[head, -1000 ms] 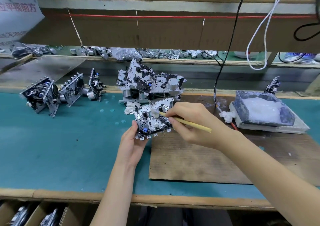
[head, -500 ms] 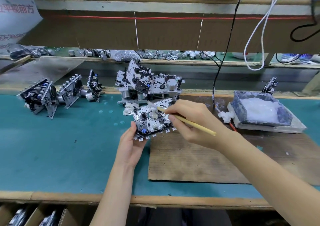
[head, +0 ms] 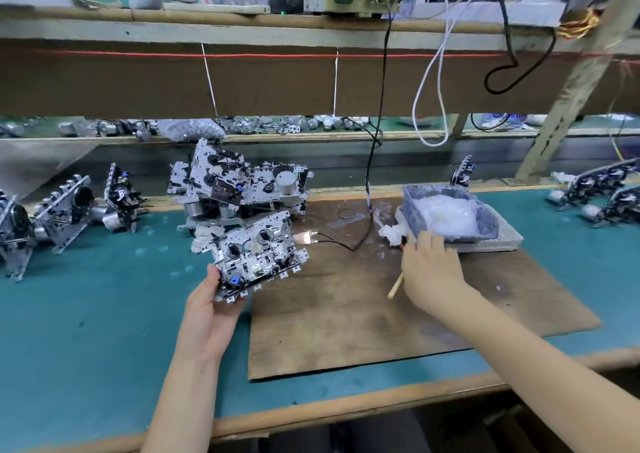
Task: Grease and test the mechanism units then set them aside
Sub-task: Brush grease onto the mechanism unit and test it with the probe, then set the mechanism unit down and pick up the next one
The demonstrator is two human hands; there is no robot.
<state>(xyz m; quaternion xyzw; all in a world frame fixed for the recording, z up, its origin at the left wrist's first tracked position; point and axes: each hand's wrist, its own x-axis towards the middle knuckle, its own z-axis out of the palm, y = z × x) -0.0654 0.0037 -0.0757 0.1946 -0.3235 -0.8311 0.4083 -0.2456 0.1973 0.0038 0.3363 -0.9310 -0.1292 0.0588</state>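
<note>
My left hand [head: 211,310] grips a metal mechanism unit [head: 258,255] by its near-left corner, holding it tilted above the bench. My right hand [head: 429,272] holds a thin wooden brush stick [head: 396,287] and sits at the near-left edge of the grease tray [head: 485,222], which is full of white grease. The brush tip is hidden behind my fingers. A pile of mechanism units [head: 239,185] lies just behind the held one.
More units stand at the far left [head: 65,210] and far right [head: 602,192]. A brown board [head: 381,314] covers the green mat. A black test lead with a metal contact [head: 308,237] lies on the board. Cables hang from the upper shelf.
My right hand has left the held unit and carried the brush stick right to the grease tray. The left hand still holds the unit. The camera view shifted right.
</note>
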